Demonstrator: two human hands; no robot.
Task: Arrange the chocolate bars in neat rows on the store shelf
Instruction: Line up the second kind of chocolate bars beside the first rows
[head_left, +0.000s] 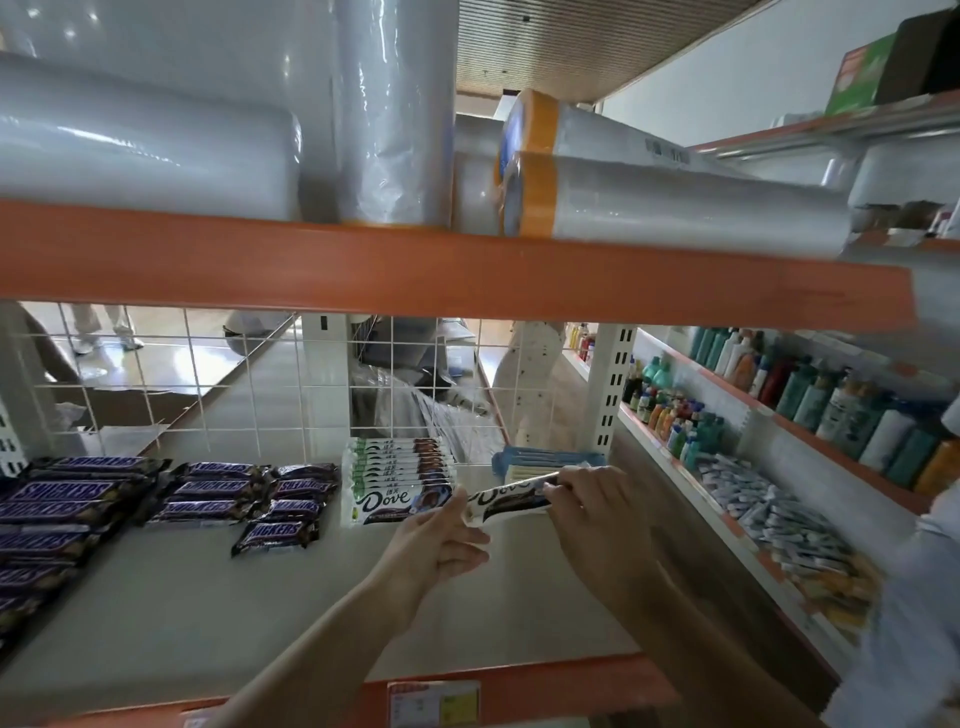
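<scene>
Both hands were on one Dove bar (511, 499), held just above the shelf (218, 597)! The left hand (441, 540) had its fingers (467, 545) closed on the bar's near-left end, and the right hand (597, 512) pinched the far-right end between thumb and fingertips. The bar hung at about three o'clock of the Dove stack (397, 480), just beside it, tilted rather than squared up. At nine o'clock, the Snickers bars (208, 493) lay in loose rows, one stray in front. A blue-edged pack (545, 460) sat at twelve o'clock of the held bar; what it was, I couldn't quite tell. This looked like the placing step: the next move would call for levelling the bar, matching the stack's direction and setting it flush alongside.
</scene>
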